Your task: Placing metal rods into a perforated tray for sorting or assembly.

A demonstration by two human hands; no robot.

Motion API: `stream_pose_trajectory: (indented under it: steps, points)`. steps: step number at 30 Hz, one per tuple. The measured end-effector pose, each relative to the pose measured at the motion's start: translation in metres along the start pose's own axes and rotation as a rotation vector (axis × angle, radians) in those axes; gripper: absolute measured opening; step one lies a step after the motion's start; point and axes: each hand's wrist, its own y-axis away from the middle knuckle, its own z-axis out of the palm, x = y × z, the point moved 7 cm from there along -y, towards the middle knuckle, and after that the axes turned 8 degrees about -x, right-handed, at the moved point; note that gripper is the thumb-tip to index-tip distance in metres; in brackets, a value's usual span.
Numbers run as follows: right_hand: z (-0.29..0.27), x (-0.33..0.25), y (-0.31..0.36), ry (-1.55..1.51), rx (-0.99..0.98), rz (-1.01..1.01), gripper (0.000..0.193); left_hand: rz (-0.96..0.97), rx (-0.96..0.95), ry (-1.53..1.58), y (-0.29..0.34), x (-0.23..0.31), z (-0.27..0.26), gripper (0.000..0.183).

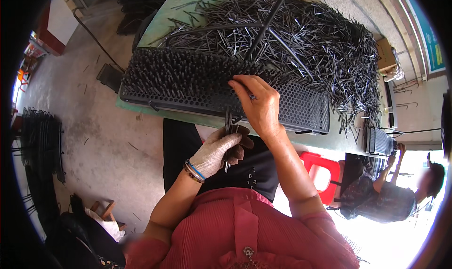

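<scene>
Here we are at the green table (162, 31), and we have both hands in play along the near side of a black perforated tray (303, 110). The left hand (220, 150) wears a pale glove, darker toward the fingers, and it is closed around a small bunch of dark rods (228, 119) — we see their ends poking out above and below the fist, just in front of the tray's near edge. Above it, the bare right hand (260, 101) hovers over the tray's middle, thumb and forefinger brought near each other; whether a rod sits between them, we cannot tell.

In the tray itself, we find upright rods (169, 73) crowding the left part and running along the back, while the front strip and much of the right show open holes. Behind it spreads a big, tangled pile of loose rods (325, 47), with a black metal bar (270, 19) slanting across our view of it.

Over on the right, we spot a red stool (333, 175) and, beyond it, a co-worker (383, 200) with arms raised toward a second tray (379, 142).
</scene>
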Motion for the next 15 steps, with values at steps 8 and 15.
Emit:
stream_pose_trajectory:
  steps: [8, 15]
  points:
    - [-0.001, -0.004, -0.006, 0.124, -0.024, -0.086, 0.014, 0.006, -0.012, -0.008, 0.000, -0.004, -0.004, 0.029]
    - [0.006, -0.008, -0.013, 0.146, -0.119, -0.260, 0.017, -0.010, 0.005, 0.055, 0.005, 0.003, 0.005, 0.030]
